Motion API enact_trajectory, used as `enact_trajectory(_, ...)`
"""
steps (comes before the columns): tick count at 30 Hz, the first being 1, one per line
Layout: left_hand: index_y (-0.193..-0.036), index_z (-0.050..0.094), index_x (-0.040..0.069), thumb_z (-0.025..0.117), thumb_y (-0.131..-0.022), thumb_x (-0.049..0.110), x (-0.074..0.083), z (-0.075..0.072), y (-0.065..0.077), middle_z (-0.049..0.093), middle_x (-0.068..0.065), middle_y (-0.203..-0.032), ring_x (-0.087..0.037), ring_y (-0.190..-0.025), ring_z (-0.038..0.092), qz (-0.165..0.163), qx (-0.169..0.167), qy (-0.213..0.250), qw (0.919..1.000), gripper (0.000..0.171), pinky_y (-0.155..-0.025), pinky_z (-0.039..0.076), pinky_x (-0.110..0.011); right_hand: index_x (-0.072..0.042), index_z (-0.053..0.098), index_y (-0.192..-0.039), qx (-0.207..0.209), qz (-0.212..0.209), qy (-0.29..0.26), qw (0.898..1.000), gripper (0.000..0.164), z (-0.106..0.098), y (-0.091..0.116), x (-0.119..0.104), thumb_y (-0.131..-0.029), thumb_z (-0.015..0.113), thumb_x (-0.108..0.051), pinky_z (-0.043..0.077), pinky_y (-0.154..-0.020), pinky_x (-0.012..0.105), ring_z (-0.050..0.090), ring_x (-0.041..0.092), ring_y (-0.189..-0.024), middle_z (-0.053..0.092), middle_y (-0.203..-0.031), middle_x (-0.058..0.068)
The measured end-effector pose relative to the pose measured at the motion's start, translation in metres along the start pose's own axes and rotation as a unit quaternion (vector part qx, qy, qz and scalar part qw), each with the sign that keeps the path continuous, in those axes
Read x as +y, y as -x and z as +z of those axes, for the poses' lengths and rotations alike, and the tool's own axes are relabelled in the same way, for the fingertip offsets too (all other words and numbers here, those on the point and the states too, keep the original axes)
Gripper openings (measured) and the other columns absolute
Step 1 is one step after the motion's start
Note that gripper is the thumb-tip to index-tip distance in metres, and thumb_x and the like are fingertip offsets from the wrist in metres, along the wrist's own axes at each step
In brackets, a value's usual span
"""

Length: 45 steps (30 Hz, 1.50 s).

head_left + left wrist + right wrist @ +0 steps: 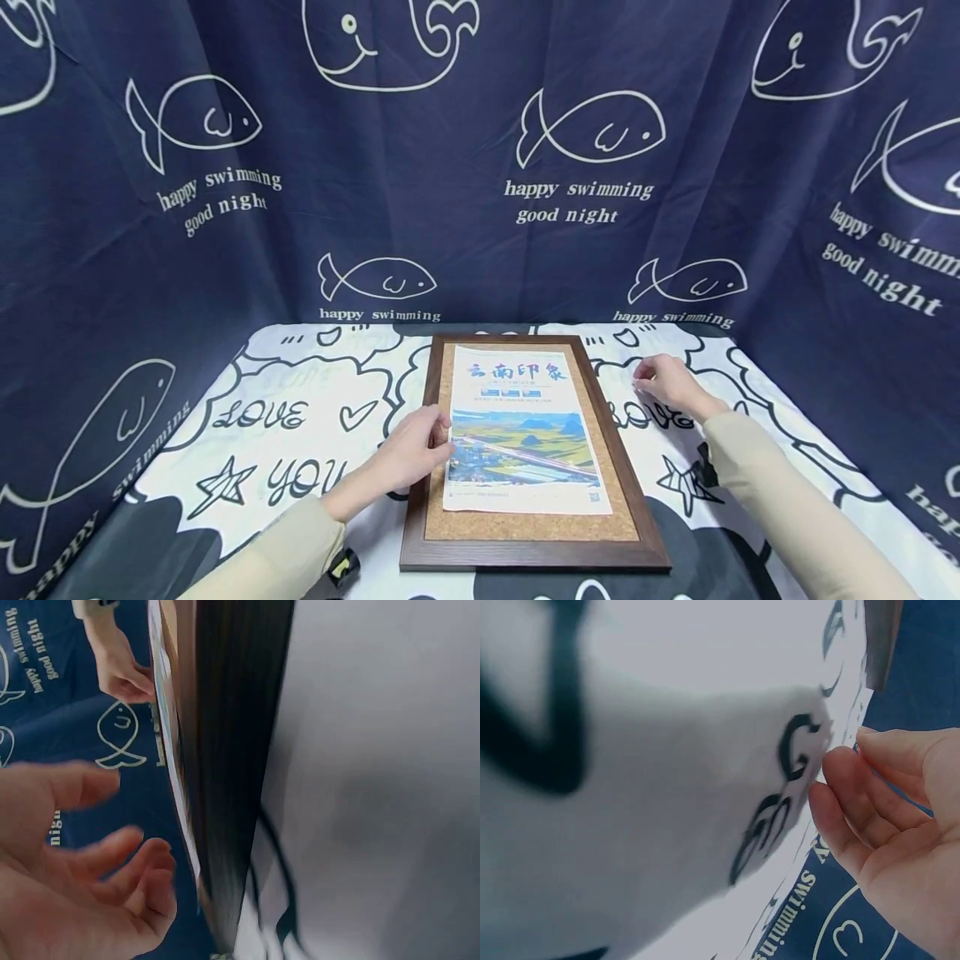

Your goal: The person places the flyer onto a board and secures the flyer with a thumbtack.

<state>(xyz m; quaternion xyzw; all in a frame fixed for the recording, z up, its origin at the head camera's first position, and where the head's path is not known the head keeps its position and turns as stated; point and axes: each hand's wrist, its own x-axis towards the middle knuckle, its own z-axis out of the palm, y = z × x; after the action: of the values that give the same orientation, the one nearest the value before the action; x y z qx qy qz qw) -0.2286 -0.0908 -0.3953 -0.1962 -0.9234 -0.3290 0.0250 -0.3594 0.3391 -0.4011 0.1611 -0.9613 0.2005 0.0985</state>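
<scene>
Wooden frame (pixel 532 555), nearest: rigid, probably the weightier piece; liftable by its side rails. Left hand (pixel 408 448): thumb and fingers parted, beside the poster's left edge. Printed poster (pixel 525 442), flat on the cork (pixel 525 527): light, likely creases easily; best taken by its white margins. Right hand (pixel 667 385), over the cloth (pixel 285 392): narrow; whether it pinches anything small, cannot tell.

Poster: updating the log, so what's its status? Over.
Left hand at left edge of poster; right hand beside frame. Poster on corkboard. Nothing visible in its way.

The frame (pixel 534 555) is brown, the curtain (pixel 465 225) fish-patterned navy.
</scene>
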Motion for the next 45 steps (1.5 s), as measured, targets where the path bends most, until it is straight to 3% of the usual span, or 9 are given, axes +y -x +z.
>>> enact_trajectory(3,-0.116,0.060,0.005,0.069,-0.086,0.027,-0.005,0.000,-0.006,0.060,-0.010,-0.117,-0.025,-0.108,0.049,0.052,-0.036,-0.052,0.9966,0.038,-0.088,0.042,-0.042,0.002,0.068,-0.080,0.006,0.000,-0.009,1.000,0.004,-0.002,-0.005,-0.007,-0.080,0.067,-0.002,0.043,-0.064,0.029,0.056,0.009,-0.060,0.070,-0.069,0.009)
enact_trajectory(6,-0.128,0.057,0.008,0.069,-0.087,0.039,-0.008,-0.001,-0.011,0.045,-0.016,-0.145,-0.037,-0.134,0.035,0.086,-0.095,-0.073,0.9891,0.053,-0.104,0.031,-0.059,0.003,0.069,-0.082,0.014,-0.008,-0.013,1.000,0.005,-0.002,-0.011,-0.016,-0.079,0.067,-0.001,0.043,-0.067,0.030,0.058,0.009,-0.061,0.071,-0.071,0.011)
enact_trajectory(11,-0.140,0.049,0.015,0.069,-0.083,0.053,-0.011,-0.001,-0.013,0.024,-0.016,-0.160,-0.043,-0.147,0.014,0.101,-0.157,-0.084,0.9788,0.071,-0.113,0.011,-0.068,0.006,0.067,-0.083,0.008,-0.015,-0.027,1.000,0.007,-0.001,-0.027,-0.036,-0.078,0.066,0.002,0.046,-0.061,0.025,0.059,0.008,-0.058,0.071,-0.072,0.014)
enact_trajectory(15,-0.143,0.047,0.021,0.068,-0.080,0.061,-0.013,0.002,-0.014,0.022,-0.012,-0.161,-0.040,-0.150,0.007,0.098,-0.165,-0.108,0.9754,0.077,-0.114,-0.002,-0.068,0.007,0.067,-0.083,0.007,-0.027,-0.042,0.999,0.006,0.001,-0.042,-0.054,-0.078,0.065,0.003,0.046,-0.056,0.022,0.056,0.005,-0.053,0.070,-0.071,0.015)
enact_trajectory(19,-0.144,0.045,0.023,0.067,-0.079,0.064,-0.017,0.001,-0.013,0.025,-0.010,-0.160,-0.039,-0.151,0.003,0.084,-0.170,-0.124,0.9740,0.080,-0.114,-0.006,-0.067,0.005,0.068,-0.081,0.015,-0.042,-0.046,0.998,0.006,0.008,-0.060,-0.075,-0.077,0.067,0.001,0.044,-0.057,0.023,0.053,0.005,-0.053,0.069,-0.068,0.012)
enact_trajectory(25,-0.147,0.040,0.025,0.065,-0.079,0.065,-0.017,0.000,-0.011,0.024,-0.008,-0.161,-0.037,-0.151,0.002,0.069,-0.183,-0.130,0.9721,0.083,-0.115,-0.006,-0.066,0.004,0.071,-0.082,0.009,-0.043,-0.052,0.998,0.005,0.023,-0.083,-0.100,-0.080,0.067,0.001,0.046,-0.052,0.022,0.055,0.009,-0.053,0.070,-0.069,0.012)
enact_trajectory(34,-0.148,0.039,0.024,0.064,-0.080,0.064,-0.018,0.004,-0.011,0.024,-0.011,-0.161,-0.038,-0.151,0.004,0.078,-0.184,-0.133,0.9707,0.082,-0.114,-0.005,-0.067,-0.001,0.073,-0.085,-0.036,-0.012,-0.044,0.998,0.004,0.048,-0.105,-0.128,-0.085,0.071,-0.005,0.045,-0.065,0.027,0.057,0.018,-0.070,0.071,-0.082,0.011)
enact_trajectory(45,-0.148,0.038,0.026,0.064,-0.080,0.065,-0.017,0.003,-0.013,0.023,-0.008,-0.161,-0.035,-0.151,0.004,0.067,-0.188,-0.147,0.9689,0.082,-0.116,-0.004,-0.065,-0.003,0.074,-0.084,-0.054,-0.022,-0.040,0.998,0.004,0.068,-0.116,-0.140,-0.084,0.072,-0.007,0.048,-0.066,0.027,0.059,0.016,-0.069,0.072,-0.081,0.009)
